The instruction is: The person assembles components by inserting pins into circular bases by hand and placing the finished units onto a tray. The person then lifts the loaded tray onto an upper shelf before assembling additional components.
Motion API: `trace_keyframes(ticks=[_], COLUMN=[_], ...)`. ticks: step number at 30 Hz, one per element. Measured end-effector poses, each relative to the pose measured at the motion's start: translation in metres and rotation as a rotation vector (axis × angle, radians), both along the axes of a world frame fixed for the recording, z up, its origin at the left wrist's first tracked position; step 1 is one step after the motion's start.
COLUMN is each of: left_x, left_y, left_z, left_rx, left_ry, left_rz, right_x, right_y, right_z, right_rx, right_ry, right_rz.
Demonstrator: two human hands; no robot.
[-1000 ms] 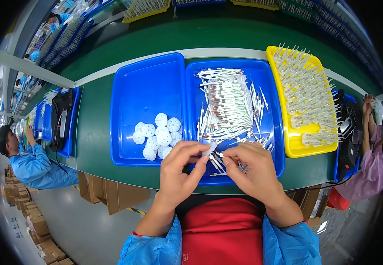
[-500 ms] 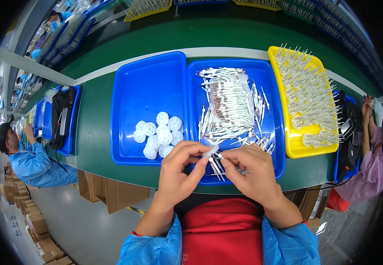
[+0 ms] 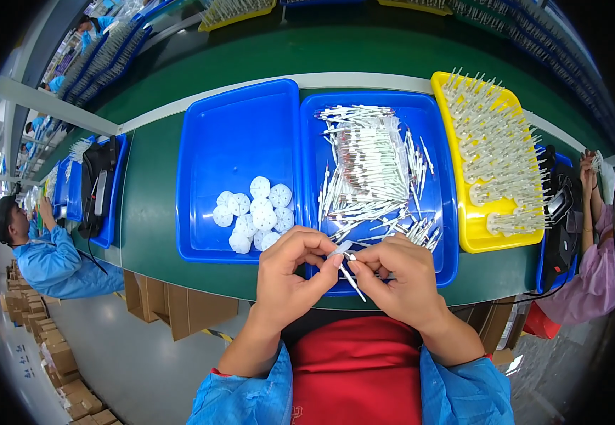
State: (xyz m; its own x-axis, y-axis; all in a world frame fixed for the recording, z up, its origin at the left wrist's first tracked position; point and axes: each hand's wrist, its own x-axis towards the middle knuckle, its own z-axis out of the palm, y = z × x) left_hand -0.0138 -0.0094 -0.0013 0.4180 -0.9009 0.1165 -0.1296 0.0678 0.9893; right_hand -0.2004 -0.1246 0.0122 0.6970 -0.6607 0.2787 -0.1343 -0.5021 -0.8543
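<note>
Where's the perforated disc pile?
Head view: the perforated disc pile lies in the near right part of the blue tray left of the tray of white sticks, beyond the left hand.

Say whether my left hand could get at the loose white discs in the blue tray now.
Probably yes: the loose white discs lie in an open blue tray right beside your left hand, nothing visibly between. It pinches another disc, though, so it isn't entirely free.
</note>
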Motion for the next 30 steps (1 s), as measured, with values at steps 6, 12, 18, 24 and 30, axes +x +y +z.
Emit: trace_keyframes(ticks=[6, 12, 18, 24, 30], left_x=[0.000, 0.000, 0.004, -0.002, 0.002], left_y=[-0.002, -0.002, 0.000, -0.001, 0.000], left_z=[0.001, 0.010, 0.001, 0.007, 0.014], left_rx=[0.019, 0.058, -0.021, -0.178, -0.191], left_ry=[-0.171, -0.259, -0.151, -0.205, -0.426], left_rz=[-0.003, -0.047, -0.039, 0.046, -0.013], right_x=[0.002, 0.002, 0.003, 0.002, 0.002], right_y=[-0.002, -0.006, 0.002, 0.002, 0.003], right_z=[-0.005, -0.004, -0.004, -0.002, 0.001], right_rx=[-0.112, -0.166, -0.200, -0.251, -0.272], right_ry=[0.022, 0.078, 0.018, 0.002, 0.012], right_rz=[0.016, 0.075, 0.005, 0.008, 0.013])
